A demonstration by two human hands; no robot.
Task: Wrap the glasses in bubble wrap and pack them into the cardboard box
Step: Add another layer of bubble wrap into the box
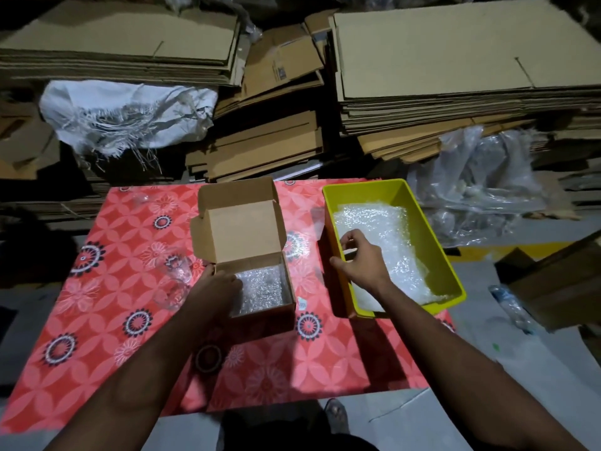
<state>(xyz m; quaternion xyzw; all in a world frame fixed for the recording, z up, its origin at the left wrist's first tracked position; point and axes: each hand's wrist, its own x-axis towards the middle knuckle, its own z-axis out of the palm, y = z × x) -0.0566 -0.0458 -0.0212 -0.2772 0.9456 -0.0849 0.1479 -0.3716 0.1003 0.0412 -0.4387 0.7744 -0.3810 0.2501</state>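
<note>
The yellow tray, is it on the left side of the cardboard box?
No, the yellow tray stands to the right of the cardboard box, with the right hand reaching into it.

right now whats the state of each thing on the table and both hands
cardboard box: lid open, bubble-wrapped bundle inside
yellow tray: holds loose bubble wrap
glasses: two left of the box, unwrapped
left hand: on the box's left edge, grip unclear
right hand: over the tray, fingers curled, grip unclear

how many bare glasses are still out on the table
3 that I can make out: two close together left of the cardboard box, one upright and one nearer the table edge, plus a faint one at the far left corner. Clear glass, so others may be missed.
</note>
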